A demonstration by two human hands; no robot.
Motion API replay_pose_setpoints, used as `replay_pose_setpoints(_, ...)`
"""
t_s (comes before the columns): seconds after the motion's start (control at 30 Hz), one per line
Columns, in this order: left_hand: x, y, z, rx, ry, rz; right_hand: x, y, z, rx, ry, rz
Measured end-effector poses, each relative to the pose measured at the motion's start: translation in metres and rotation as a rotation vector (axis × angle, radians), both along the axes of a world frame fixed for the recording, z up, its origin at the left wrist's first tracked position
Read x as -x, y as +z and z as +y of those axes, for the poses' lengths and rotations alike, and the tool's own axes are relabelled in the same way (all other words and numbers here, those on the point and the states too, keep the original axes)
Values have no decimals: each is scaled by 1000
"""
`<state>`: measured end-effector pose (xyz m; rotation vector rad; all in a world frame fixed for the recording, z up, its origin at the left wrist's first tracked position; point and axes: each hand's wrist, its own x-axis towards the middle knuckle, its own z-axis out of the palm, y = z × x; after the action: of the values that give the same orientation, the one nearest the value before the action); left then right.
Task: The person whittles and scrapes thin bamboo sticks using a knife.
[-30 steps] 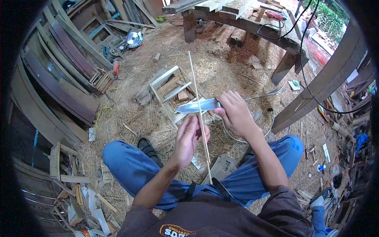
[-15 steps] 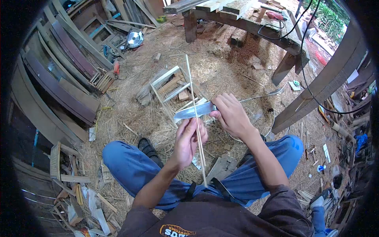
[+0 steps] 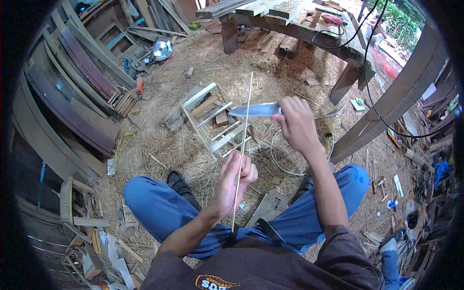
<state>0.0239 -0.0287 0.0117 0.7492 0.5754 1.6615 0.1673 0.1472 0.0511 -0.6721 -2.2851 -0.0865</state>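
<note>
Well, my left hand (image 3: 235, 181) held the thin pale strip (image 3: 245, 136) above the littered floor (image 3: 154, 130), fingers (image 3: 251, 175) curled about its lower half, while my right hand (image 3: 297, 121) was closed round the knife (image 3: 263, 110), which crossed the strip beyond my left thumb (image 3: 233, 165), though whether they touched I couldn't tell. I judged good shaving called for a shallow angle, light even pressure and that thumb well clear.
</note>
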Motion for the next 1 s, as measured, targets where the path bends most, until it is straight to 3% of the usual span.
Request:
replay_pose_setpoints(0.3,-4,-12,-2,84,24,177,-4,-8,13,17,-230,15)
replay_pose_setpoints(0.43,-1,-25,-4,160,50,384,4,-9,-4,104,-127,15)
replay_pose_setpoints(0.57,1,-18,0,168,18,299,-1,-2,-15,129,-121,19)
replay_pose_setpoints(0.7,5,-9,0,234,99,397,4,-11,-22,124,5,10)
replay_pose_setpoints(0.87,9,-5,6,192,117,214,11,-15,-24,184,66,-1)
replay_pose_setpoints(1.0,11,-5,8,207,194,271,16,-14,-31,258,97,-21)
